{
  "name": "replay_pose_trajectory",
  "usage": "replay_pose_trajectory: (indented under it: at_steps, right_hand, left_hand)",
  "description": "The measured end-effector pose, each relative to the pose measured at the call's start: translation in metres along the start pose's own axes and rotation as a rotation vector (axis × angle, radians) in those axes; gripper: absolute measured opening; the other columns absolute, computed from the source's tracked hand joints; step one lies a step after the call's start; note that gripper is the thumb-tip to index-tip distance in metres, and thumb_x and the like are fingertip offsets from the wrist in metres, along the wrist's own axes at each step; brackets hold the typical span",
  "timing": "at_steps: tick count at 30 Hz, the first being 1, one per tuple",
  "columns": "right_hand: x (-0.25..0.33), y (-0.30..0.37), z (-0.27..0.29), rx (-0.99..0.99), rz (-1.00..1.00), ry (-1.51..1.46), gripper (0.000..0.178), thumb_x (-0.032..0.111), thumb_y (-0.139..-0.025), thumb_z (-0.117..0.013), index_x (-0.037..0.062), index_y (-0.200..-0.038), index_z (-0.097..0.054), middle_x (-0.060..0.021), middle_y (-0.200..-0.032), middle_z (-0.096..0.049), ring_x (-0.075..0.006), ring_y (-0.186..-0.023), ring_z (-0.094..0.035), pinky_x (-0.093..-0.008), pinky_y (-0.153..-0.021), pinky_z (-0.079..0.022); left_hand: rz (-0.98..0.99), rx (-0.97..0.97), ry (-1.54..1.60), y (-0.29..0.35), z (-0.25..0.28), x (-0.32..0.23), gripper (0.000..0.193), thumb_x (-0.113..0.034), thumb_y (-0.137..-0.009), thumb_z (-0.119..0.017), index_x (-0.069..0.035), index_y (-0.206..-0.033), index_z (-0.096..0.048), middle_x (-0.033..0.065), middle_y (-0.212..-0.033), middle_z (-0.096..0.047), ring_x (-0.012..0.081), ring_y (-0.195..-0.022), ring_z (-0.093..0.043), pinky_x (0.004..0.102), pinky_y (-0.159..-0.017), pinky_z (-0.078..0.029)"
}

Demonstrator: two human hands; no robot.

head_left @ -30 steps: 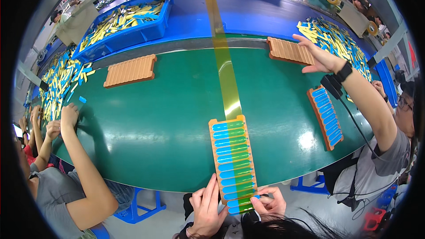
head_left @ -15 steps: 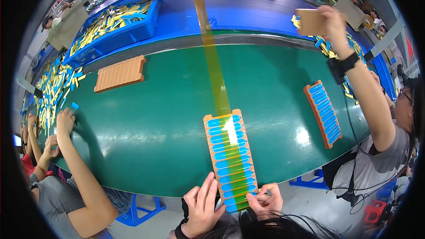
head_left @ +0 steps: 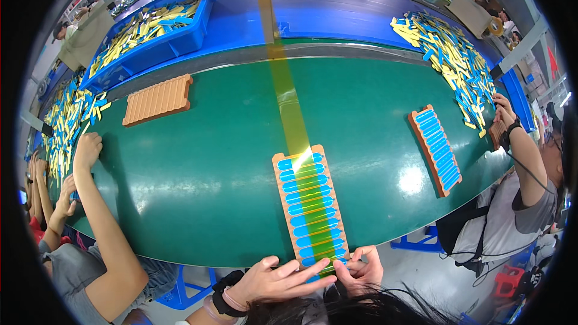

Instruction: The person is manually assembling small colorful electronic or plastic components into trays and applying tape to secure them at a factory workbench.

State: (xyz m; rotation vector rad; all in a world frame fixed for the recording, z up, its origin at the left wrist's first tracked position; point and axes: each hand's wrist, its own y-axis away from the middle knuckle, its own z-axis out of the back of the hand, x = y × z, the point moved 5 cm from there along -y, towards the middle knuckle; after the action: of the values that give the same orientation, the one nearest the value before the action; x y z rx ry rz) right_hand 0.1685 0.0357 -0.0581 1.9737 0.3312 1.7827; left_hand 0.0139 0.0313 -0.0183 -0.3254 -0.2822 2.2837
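Note:
A tan grooved tray (head_left: 277, 176) stands upright-on in front of me, its slots filled with blue round-ended strips (head_left: 303, 176). A band of clear yellow tape (head_left: 284, 84) comes down from above and runs along the middle of the strips to the near end. My left hand (head_left: 280, 281) reaches across that near end, fingers stretched out and lying on the tape and the last strips. Beside the tray's near right corner, my right hand (head_left: 364, 269) is closed in a pinch on the tape's edge, the thumb toward the tray. The tape's very end is hidden by my hands.
Another filled tray (head_left: 436, 150) lies to the right; an unfilled tray (head_left: 158, 101) lies far left. Loose yellow and blue strips form piles at right (head_left: 454, 60) and left (head_left: 66, 114). A blue bin (head_left: 150, 54) of strips stands behind. Co-workers' arms reach in from both sides.
My left hand has moved from the tray's left side onto its near end, fingers now across the tape. The right co-worker's arm, which held up a tray, has lowered to the table's right edge.

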Motion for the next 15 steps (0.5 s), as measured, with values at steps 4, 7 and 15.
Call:
replay_pose_trajectory:
  at_steps: [4,7,15]
  right_hand:
    - [0.008,-0.006,0.01,0.063,0.047,0.108,0.031,-0.002,-0.075,-0.062,0.0055,-0.088,-0.036,-0.0152,-0.073,-0.061,-0.0123,-0.066,-0.059,-0.0229,-0.057,-0.048]
    - [0.036,-0.014,0.024,0.108,0.31,0.03,0.016,-0.006,-0.083,-0.048,-0.0015,-0.093,-0.037,-0.0151,-0.073,-0.061,-0.0192,-0.07,-0.063,-0.0294,-0.065,-0.053]
    - [0.087,-0.011,-0.036,0.503,0.54,0.825,0.024,0.005,-0.081,-0.053,-0.0011,-0.097,-0.037,-0.0157,-0.078,-0.059,-0.0264,-0.068,-0.063,-0.0325,-0.053,-0.05]
  left_hand:
    - [0.067,-0.024,0.016,0.003,-0.005,0.0,0.036,-0.016,-0.082,-0.048,-0.016,-0.118,-0.052,-0.0123,-0.122,-0.047,0.0061,-0.085,-0.039,0.022,-0.067,-0.03]
    - [0.071,-0.026,0.012,0.006,-0.003,-0.001,0.038,-0.015,-0.08,-0.049,-0.011,-0.118,-0.051,-0.0108,-0.12,-0.048,0.0063,-0.086,-0.04,0.0225,-0.067,-0.031]
    - [-0.089,0.046,-0.158,-0.005,0.016,-0.009,0.038,-0.016,-0.081,-0.045,-0.006,-0.118,-0.049,-0.0022,-0.114,-0.051,0.008,-0.087,-0.042,0.0221,-0.065,-0.036]
